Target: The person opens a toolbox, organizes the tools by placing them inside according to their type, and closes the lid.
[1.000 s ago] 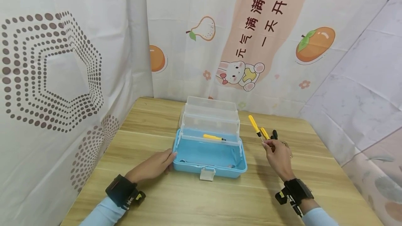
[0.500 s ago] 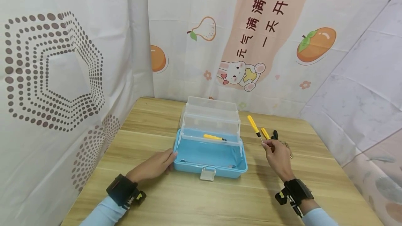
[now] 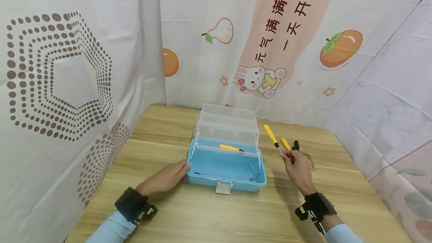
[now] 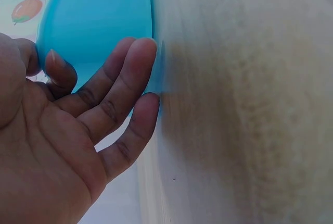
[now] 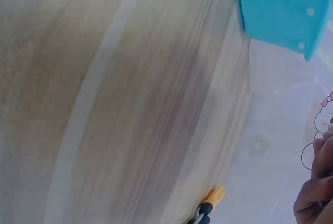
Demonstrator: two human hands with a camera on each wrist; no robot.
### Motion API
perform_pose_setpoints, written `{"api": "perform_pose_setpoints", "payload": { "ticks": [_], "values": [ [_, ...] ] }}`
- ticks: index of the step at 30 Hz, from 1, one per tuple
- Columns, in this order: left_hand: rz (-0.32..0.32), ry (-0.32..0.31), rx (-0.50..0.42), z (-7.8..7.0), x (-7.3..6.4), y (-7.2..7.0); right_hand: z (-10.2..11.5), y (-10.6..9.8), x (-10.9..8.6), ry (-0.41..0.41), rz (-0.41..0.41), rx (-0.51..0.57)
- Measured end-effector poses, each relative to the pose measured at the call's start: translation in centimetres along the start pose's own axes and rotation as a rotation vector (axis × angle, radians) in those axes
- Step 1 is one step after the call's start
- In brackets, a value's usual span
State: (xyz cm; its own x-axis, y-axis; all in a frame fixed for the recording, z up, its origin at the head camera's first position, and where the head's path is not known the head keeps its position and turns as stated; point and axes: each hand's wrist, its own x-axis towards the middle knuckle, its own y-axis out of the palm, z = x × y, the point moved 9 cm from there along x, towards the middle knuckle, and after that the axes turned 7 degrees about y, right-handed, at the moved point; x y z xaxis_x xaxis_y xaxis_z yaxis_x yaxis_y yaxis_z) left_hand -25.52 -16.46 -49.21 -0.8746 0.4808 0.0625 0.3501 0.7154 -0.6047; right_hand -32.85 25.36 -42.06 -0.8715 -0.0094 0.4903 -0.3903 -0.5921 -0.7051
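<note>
A light blue toolbox (image 3: pixel 219 165) stands on the table with its lid raised and clear tiered trays (image 3: pixel 227 135) folded up at the back. My left hand (image 3: pixel 165 177) holds its left end, thumb at the rim; in the left wrist view the fingers (image 4: pixel 117 101) lie along the outer wall. To the right of the box, my right hand (image 3: pixel 299 168) pinches a yellow-handled screwdriver (image 3: pixel 271 134) by its thin metal shaft, handle pointing up and away. Another yellow-handled tool (image 3: pixel 230 147) with a dark end lies in the lowest tray.
Beyond my right hand lie a yellow handle (image 3: pixel 285 143), a black handle (image 3: pixel 296 145) and a bent brass-coloured piece (image 3: pixel 310 160). A small ring-like item (image 3: pixel 197 173) sits in the box's front left corner. A clear latch (image 3: pixel 223 187) hangs at the front. Printed curtains (image 3: pixel 189 85) surround the table.
The screwdriver in my right hand has shifted slightly left, toward the box. The left hand keeps its place on the box, and the whole head view has drifted a little.
</note>
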Motion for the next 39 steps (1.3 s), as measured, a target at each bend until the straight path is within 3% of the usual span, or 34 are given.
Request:
{"api": "perform_pose_setpoints", "payload": {
  "ticks": [39],
  "values": [
    [-0.002, -0.015, 0.013, 0.0, -0.1, 0.0, 2.4, 0.9, 0.1, -0.02, 0.024, 0.015]
  ]
}}
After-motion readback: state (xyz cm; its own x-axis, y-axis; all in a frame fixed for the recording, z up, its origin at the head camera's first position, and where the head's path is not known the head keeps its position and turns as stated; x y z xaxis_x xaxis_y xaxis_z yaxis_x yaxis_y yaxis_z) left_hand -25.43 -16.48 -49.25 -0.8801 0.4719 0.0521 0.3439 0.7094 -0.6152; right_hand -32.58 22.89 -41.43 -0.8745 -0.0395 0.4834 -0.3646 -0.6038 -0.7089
